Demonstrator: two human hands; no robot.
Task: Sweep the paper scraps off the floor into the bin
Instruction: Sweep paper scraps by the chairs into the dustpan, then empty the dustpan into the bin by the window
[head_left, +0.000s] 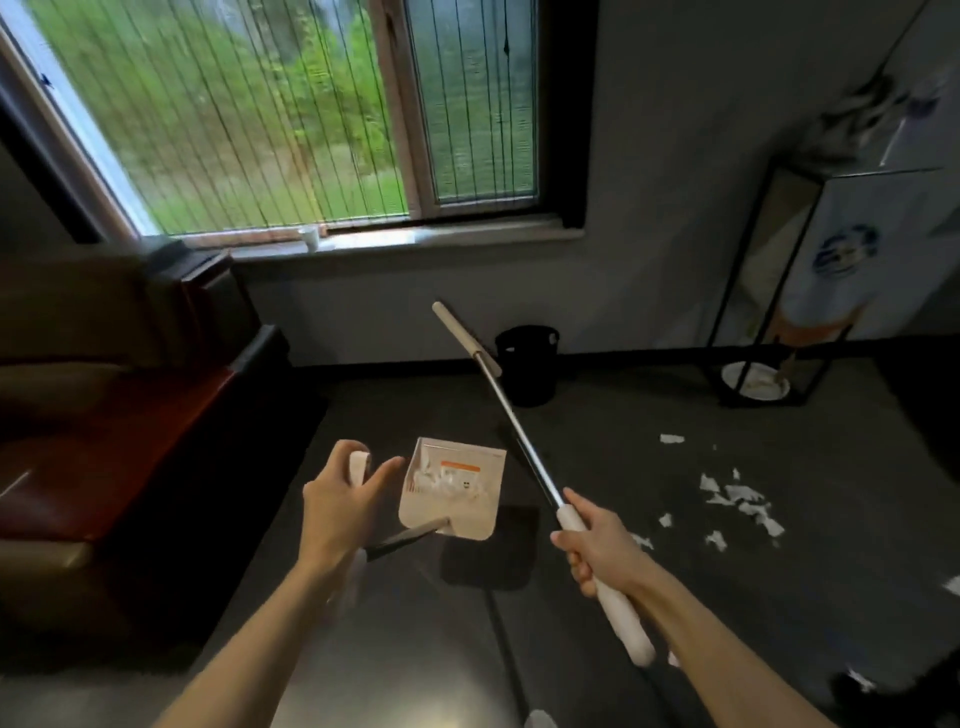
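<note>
Left hand (340, 506): fingers curled round the white end of the dustpan handle (359, 466), thumb spread out toward the pan; the hand covers most of that end.
Right hand (597, 548): clamped on the white grip of the broom (519, 441), fingers wrapped under it; well apart from the other hand.
Broom: metal shaft runs up and away from the grip to a pale end piece in front of the bin. Which end bears the brush cannot be told; the near end of the grip is blurred.
Dustpan (467, 525): white, between the two hands, open side facing away from the person. A dark shadow lies on the floor (623, 415) just below its near edge. Whether the pan touches the floor cannot be told.
Handle link: a dark rod leaves the pan's near edge and passes behind the left wrist; its join to the white end in the hand is hidden.
Collected scraps (452, 483): white pieces lie inside the pan over an orange label; the count is not readable.
Paper scraps (740, 499): scattered on the floor to the right of the broom, well apart from the pan; a few more lie at the right edge, cut off.
Bin (527, 364): black, upright, against the wall under the window (234, 114); its contents are not visible.
Sill: a small white cup (310, 239).
Left side: a sofa (104, 431), blurred and cut off by the edge.
Right side: a black metal stand (748, 291) with a white plate (756, 383) at its base; beside it a white banner (852, 249) with a blue emblem, too blurred to read.
</note>
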